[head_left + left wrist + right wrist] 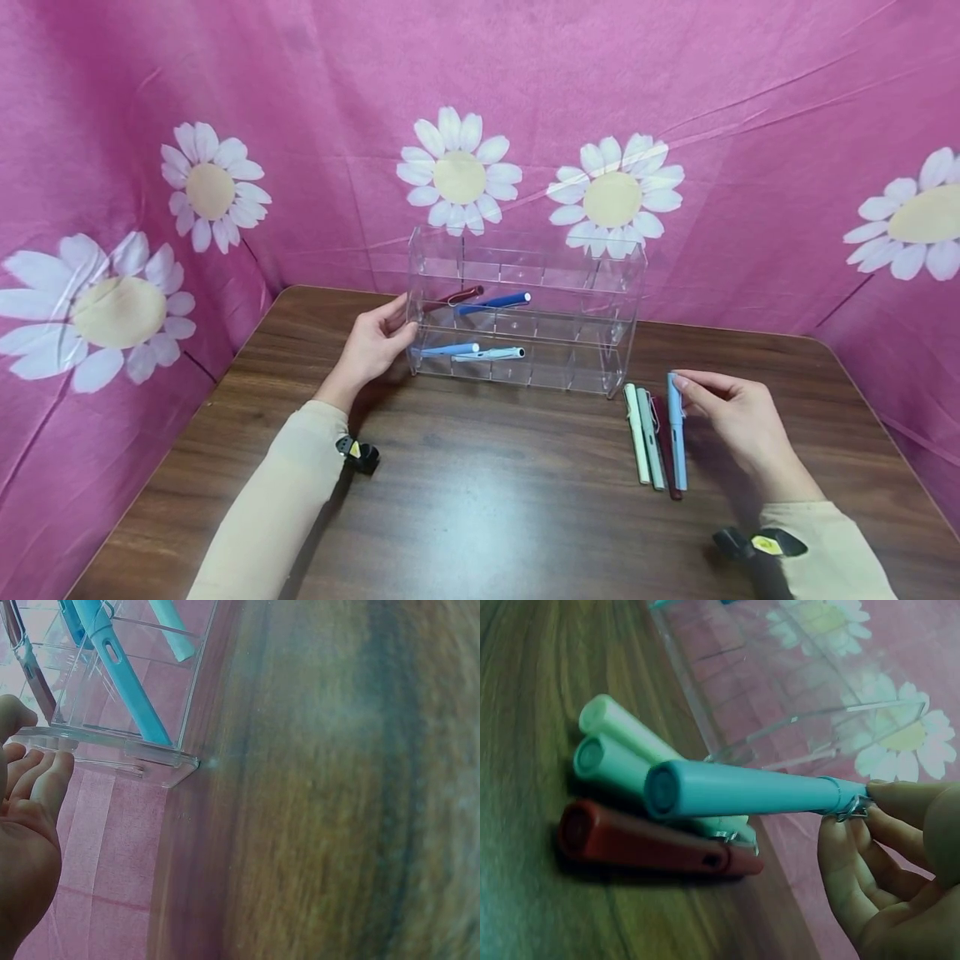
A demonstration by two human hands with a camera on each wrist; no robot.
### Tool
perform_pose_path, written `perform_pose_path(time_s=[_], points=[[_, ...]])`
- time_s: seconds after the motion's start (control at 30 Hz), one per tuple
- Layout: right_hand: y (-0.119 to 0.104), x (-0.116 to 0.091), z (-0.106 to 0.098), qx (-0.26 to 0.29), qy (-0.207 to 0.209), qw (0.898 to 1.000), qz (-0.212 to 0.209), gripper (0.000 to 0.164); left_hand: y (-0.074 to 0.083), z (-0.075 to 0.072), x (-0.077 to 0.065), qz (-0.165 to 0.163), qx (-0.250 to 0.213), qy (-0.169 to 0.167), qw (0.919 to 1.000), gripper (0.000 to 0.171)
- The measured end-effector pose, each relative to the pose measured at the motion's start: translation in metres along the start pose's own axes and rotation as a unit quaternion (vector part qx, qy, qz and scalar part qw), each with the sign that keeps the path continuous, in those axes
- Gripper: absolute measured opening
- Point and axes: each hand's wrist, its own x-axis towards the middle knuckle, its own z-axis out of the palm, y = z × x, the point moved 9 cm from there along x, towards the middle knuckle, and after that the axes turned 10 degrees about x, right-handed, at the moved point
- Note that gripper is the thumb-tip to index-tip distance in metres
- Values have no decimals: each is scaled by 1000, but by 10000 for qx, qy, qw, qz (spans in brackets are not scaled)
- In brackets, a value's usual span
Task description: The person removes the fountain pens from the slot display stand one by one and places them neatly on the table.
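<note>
Where I see the clear rack [555,323]: it stands upright on the wood-grain counter [465,483], tiered and divided into compartments.
Left hand [375,342]: on my feed it grips the rack's left side panel, thumb on one face, fingers on the other.
Right hand [738,417]: right of the rack, pinching a light blue pen [677,433] near its clip end; I cannot tell whether the pen's other end touches the counter.
Loose pens: a pale green pen [637,433], a sage pen [650,437] and a dark red pen [667,454] lie side by side, in front of the rack's right end.
Middle tier: toward the rack's left end I make out a maroon pen [467,294] and a deep blue pen [495,303].
Lower tier: a sky-blue pen [450,350] and a paler blue pen [491,354], also toward the rack's left end.
Backdrop: pink cloth [330,192] printed with white daisies [459,177] hangs behind the rack.
</note>
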Motion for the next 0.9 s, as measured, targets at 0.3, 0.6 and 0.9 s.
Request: perform_pose_path(time_s=[0.3, 0.6, 0.9], points=[[26, 7, 3, -12, -426, 9987, 282, 49, 2, -1, -2, 2, -6, -2, 10000, 58], [40, 8, 7, -121, -578, 9974, 407, 43, 2, -1, -1, -26, 11, -57, 10000, 58], [40, 8, 10, -776, -393, 9954, 409, 38, 2, -1, -1, -28, -15, -79, 10000, 58]])
